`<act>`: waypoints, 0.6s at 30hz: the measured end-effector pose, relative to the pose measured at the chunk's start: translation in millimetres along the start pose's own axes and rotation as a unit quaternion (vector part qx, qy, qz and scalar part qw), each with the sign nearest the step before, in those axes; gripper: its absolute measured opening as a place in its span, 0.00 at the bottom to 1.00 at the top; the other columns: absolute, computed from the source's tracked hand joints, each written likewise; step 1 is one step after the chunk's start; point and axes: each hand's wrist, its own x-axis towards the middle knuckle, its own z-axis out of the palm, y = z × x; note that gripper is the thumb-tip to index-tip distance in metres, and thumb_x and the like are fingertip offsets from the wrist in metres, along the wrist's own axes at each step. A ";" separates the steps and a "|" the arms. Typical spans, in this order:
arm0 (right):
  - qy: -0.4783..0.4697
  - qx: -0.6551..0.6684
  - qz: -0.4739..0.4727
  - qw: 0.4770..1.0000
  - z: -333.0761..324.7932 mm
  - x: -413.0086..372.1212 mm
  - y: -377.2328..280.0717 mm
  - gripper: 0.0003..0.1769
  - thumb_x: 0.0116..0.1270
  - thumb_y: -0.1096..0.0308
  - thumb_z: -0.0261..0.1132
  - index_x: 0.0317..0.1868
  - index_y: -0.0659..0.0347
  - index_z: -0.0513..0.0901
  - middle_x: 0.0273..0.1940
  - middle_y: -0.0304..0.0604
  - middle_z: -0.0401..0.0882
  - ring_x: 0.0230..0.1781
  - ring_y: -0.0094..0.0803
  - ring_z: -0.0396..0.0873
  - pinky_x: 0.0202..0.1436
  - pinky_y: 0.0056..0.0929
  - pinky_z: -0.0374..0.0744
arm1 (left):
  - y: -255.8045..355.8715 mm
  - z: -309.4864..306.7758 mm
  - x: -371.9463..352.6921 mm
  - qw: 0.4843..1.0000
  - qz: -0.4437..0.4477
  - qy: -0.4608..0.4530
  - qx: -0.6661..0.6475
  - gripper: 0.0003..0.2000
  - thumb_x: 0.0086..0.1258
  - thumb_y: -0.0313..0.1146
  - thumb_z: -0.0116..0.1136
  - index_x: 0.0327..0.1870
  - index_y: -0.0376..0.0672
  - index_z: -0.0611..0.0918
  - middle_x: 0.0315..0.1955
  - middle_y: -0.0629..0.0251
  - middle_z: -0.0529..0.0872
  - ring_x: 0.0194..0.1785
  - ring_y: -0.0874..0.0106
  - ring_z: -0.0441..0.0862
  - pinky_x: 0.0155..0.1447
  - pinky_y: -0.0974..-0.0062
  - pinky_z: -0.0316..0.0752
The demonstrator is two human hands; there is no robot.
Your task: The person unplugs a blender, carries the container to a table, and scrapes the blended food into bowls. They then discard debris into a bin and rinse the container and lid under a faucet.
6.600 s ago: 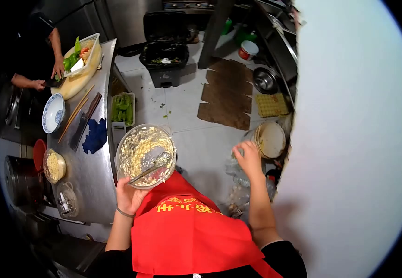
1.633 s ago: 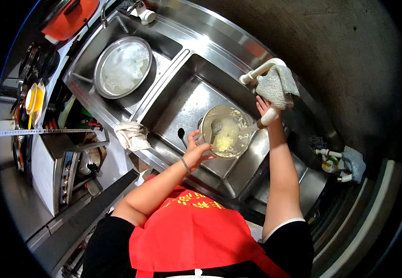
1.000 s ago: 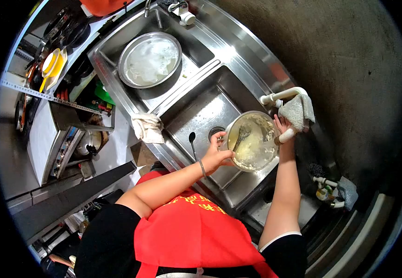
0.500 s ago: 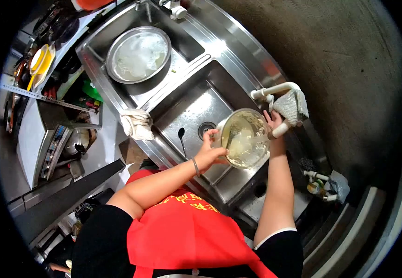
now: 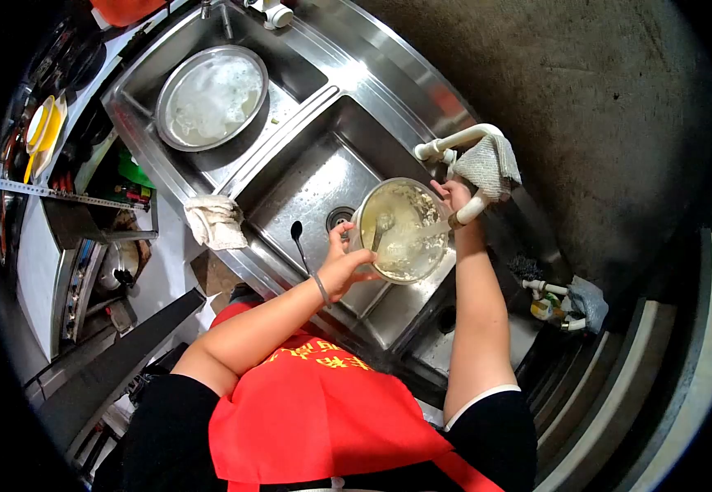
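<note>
My left hand (image 5: 346, 266) is closed on the near left side of a clear round tub (image 5: 366, 220), thumb over the rim. Cloudy liquid lies inside, and pale bits cling to the wall. My right hand (image 5: 454, 197) is at the tub's far right side, its fingers bent against the edge and partly hidden by the faucet. The white curved faucet (image 5: 471, 209) points into the tub, and a pale stream of water (image 5: 426, 233) runs from it. A rounded shape shows in the liquid; I cannot make out what it is. The tub is held over the middle sink basin (image 5: 298, 176).
A black spoon (image 5: 298, 238) leans in the basin near the drain (image 5: 340, 218). A metal bowl of foamy water (image 5: 169, 123) stands in the upper left basin. One cloth (image 5: 215, 221) lies on the sink's edge, another (image 5: 487, 166) hangs over the faucet.
The view has shifted, so the sink appears farther left. The tub stays under the faucet, and its contents look cloudier. My right hand's fingers have bent closer to the rim.
</note>
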 end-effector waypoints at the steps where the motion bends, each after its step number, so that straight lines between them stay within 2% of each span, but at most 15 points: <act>1: -0.002 -0.001 0.000 1.000 -8.8 6.3 3.7 0.10 0.58 0.71 0.55 0.39 0.68 0.71 0.56 0.55 0.63 0.58 0.45 0.64 0.57 0.45 0.67 | 0.6 -0.1 -0.6 1.000 0.002 0.001 0.000 0.36 0.49 0.24 0.58 0.56 0.54 0.51 0.53 0.58 0.56 0.52 0.63 0.69 0.41 0.60 0.78; 3: -0.056 0.111 -0.053 0.991 -19.5 11.5 9.8 0.17 0.58 0.65 0.58 0.42 0.70 0.71 0.56 0.57 0.63 0.62 0.50 0.57 0.63 0.47 0.59 | 3.7 -1.0 -3.1 1.000 -0.008 0.005 0.005 0.36 0.48 0.24 0.58 0.57 0.54 0.51 0.52 0.58 0.56 0.53 0.63 0.68 0.40 0.62 0.79; 4: -0.034 0.116 -0.045 0.992 -3.3 -4.8 0.6 0.03 0.58 0.73 0.52 0.32 0.64 0.70 0.39 0.43 0.71 0.51 0.41 0.70 0.55 0.41 0.65 | 4.6 -1.3 -3.8 1.000 -0.008 0.007 0.005 0.36 0.48 0.24 0.58 0.57 0.54 0.51 0.52 0.58 0.56 0.53 0.63 0.68 0.40 0.62 0.79; 5: -0.035 0.116 -0.045 0.992 -0.3 -5.4 -0.6 0.03 0.58 0.73 0.52 0.32 0.64 0.70 0.39 0.43 0.71 0.51 0.41 0.70 0.55 0.41 0.65 | 5.8 -1.6 -4.6 1.000 -0.009 0.011 0.009 0.36 0.48 0.24 0.58 0.56 0.55 0.51 0.52 0.58 0.56 0.53 0.63 0.68 0.40 0.62 0.79; 7: 0.026 0.145 -0.032 0.989 3.6 -4.8 -3.1 0.04 0.59 0.72 0.53 0.30 0.64 0.71 0.39 0.44 0.71 0.52 0.42 0.69 0.56 0.41 0.66 | 6.9 -2.0 -4.9 1.000 -0.011 0.015 0.013 0.36 0.48 0.24 0.59 0.56 0.55 0.51 0.52 0.57 0.56 0.53 0.63 0.67 0.40 0.63 0.79; 11: 0.023 0.192 -0.017 0.981 4.4 -6.1 -8.9 0.06 0.60 0.70 0.53 0.28 0.64 0.72 0.38 0.45 0.71 0.56 0.44 0.65 0.58 0.42 0.64 | 5.8 -5.0 -5.2 1.000 -0.007 0.013 -0.005 0.36 0.48 0.24 0.59 0.56 0.55 0.51 0.52 0.58 0.57 0.53 0.64 0.68 0.40 0.63 0.79; 13: 0.053 0.223 -0.022 0.973 8.8 -7.8 -10.7 0.09 0.62 0.68 0.52 0.28 0.65 0.72 0.37 0.47 0.71 0.59 0.47 0.61 0.61 0.44 0.62 | 5.9 -6.5 -6.6 1.000 -0.007 0.020 -0.011 0.36 0.48 0.24 0.59 0.56 0.55 0.51 0.51 0.59 0.57 0.53 0.64 0.68 0.40 0.63 0.79; 14: 0.067 0.212 -0.033 0.974 11.8 -10.8 -12.4 0.13 0.64 0.64 0.50 0.29 0.67 0.72 0.38 0.49 0.70 0.61 0.49 0.58 0.62 0.46 0.60 | 6.4 -5.6 -7.3 1.000 -0.002 0.021 -0.009 0.36 0.48 0.24 0.59 0.56 0.55 0.51 0.51 0.59 0.58 0.53 0.64 0.68 0.40 0.63 0.79; 17: 0.108 0.244 -0.036 0.963 14.9 -2.8 -13.9 0.16 0.65 0.61 0.49 0.30 0.66 0.73 0.39 0.48 0.71 0.61 0.48 0.57 0.61 0.45 0.62 | 6.8 -5.8 -6.5 1.000 0.007 0.015 -0.009 0.36 0.49 0.23 0.58 0.56 0.55 0.51 0.51 0.59 0.59 0.52 0.63 0.68 0.40 0.63 0.79; 18: 0.090 0.199 -0.044 0.975 15.0 3.8 -10.3 0.34 0.60 0.42 0.50 0.61 0.55 0.62 0.60 0.44 0.61 0.66 0.44 0.49 0.66 0.45 0.49 | 6.3 -6.1 -6.9 1.000 0.009 0.012 -0.007 0.36 0.49 0.23 0.58 0.56 0.55 0.50 0.51 0.59 0.59 0.52 0.63 0.67 0.40 0.63 0.79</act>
